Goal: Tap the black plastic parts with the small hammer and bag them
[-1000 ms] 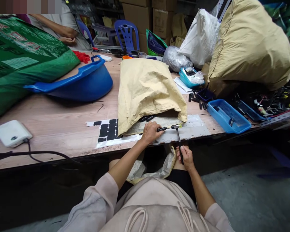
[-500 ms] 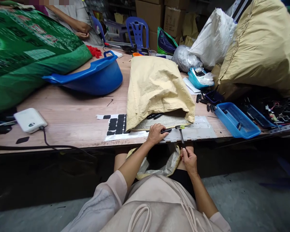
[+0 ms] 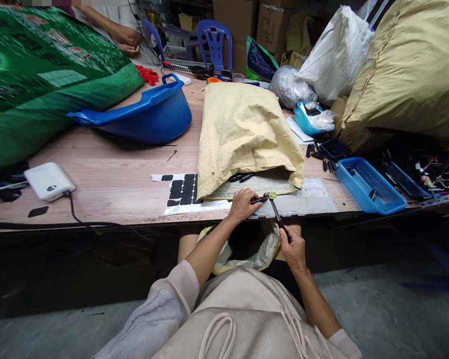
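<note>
At the table's front edge, my left hand (image 3: 243, 204) is closed on a slim black pen-like piece (image 3: 259, 200) that points to the right. My right hand (image 3: 294, 247) grips the black handle of a small hammer (image 3: 277, 213), whose yellow-green head is up at the right end of that black piece. Whether the head touches the piece I cannot tell. Just behind my left hand lies a tan sack (image 3: 247, 129), its mouth facing me, with several black pieces (image 3: 241, 177) inside the opening. A grey-white board (image 3: 307, 199) lies beneath the work.
Left of the sack are black stickers on a white sheet (image 3: 183, 189), a blue basin (image 3: 142, 117) and a white box with cables (image 3: 49, 180). To the right stands a blue basket (image 3: 370, 184). An open bag (image 3: 262, 257) hangs between my knees. Another person's hands (image 3: 129, 40) are at back left.
The hammer has swung left and tilted, bringing its head from right of the black piece to that piece's end. My left hand keeps its hold. The view has shifted slightly.
</note>
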{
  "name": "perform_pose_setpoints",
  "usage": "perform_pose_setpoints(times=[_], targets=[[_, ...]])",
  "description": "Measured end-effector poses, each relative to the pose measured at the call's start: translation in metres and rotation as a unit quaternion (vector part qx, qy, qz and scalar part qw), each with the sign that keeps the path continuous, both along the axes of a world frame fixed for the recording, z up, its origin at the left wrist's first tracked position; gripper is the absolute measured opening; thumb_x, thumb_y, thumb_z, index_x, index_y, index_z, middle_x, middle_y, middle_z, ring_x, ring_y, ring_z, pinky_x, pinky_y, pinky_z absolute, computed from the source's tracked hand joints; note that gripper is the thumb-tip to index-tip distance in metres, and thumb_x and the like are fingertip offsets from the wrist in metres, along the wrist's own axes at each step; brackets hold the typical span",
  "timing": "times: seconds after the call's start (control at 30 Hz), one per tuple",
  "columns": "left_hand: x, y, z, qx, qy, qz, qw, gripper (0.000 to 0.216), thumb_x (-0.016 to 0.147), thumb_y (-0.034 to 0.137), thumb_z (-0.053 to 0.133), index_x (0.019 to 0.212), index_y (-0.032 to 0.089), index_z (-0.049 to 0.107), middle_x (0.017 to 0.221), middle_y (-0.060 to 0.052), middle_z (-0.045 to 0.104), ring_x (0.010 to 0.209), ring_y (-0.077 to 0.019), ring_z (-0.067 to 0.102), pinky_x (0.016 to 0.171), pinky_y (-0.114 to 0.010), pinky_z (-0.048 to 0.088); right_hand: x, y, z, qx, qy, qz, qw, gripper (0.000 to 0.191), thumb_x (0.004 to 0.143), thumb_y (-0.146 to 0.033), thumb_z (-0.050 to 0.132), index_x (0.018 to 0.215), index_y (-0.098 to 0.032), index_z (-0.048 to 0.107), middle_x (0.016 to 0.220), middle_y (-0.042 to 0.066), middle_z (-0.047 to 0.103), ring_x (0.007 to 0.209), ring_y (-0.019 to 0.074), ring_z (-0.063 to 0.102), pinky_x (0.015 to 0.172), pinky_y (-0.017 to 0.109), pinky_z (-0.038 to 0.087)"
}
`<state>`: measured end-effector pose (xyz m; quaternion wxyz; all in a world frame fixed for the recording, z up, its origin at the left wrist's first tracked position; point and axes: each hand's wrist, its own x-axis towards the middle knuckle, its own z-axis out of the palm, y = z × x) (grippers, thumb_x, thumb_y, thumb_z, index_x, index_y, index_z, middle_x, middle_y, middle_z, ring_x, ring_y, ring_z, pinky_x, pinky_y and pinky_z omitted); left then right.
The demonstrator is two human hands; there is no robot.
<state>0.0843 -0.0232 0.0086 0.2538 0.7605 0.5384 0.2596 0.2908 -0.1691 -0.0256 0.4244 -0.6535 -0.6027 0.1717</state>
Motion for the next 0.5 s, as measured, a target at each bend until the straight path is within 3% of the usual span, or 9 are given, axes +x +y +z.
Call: perform_pose_setpoints(times=[0.23, 0.37, 0.5], targets=[[0.000, 0.000, 0.000, -0.003, 0.009, 0.003, 1.000, 0.013, 0.086, 0.030, 0.079, 0.096, 0.023, 0.075, 0.099, -0.004, 0.071, 0.106, -0.0249, 0.062, 0.095, -0.040, 0.043, -0.009, 0.001, 0.002, -0.022, 0.036, 0.029, 0.999, 0.034, 0.097, -0.043, 0.060, 0.106, -0.017, 0.080, 0.090, 0.010, 0.081, 0.084, 0.0255, 0.076, 0.079, 0.034, 0.062], [0.000, 0.000, 0.001, 0.002, 0.000, -0.003, 1.000, 0.014, 0.084, 0.027, 0.078, 0.097, 0.023, 0.076, 0.099, -0.004, 0.072, 0.105, -0.0248, 0.062, 0.096, -0.040, 0.043, 0.002, 0.002, -0.002, -0.060, 0.096, 0.002, 0.994, 0.041, 0.095, -0.052, 0.062, 0.104, -0.017, 0.080, 0.075, 0.007, 0.076, 0.068, 0.0229, 0.071, 0.062, 0.031, 0.058], [-0.002, 0.000, 0.001, -0.002, -0.013, -0.005, 1.000, 0.014, 0.085, 0.024, 0.074, 0.098, 0.023, 0.076, 0.096, -0.004, 0.073, 0.101, -0.0243, 0.063, 0.096, -0.040, 0.044, 0.019, 0.006, -0.006, -0.117, 0.210, -0.021, 0.970, 0.050, 0.091, -0.064, 0.063, 0.096, -0.016, 0.077, 0.063, 0.003, 0.067, 0.044, 0.0154, 0.053, 0.040, 0.027, 0.041]])
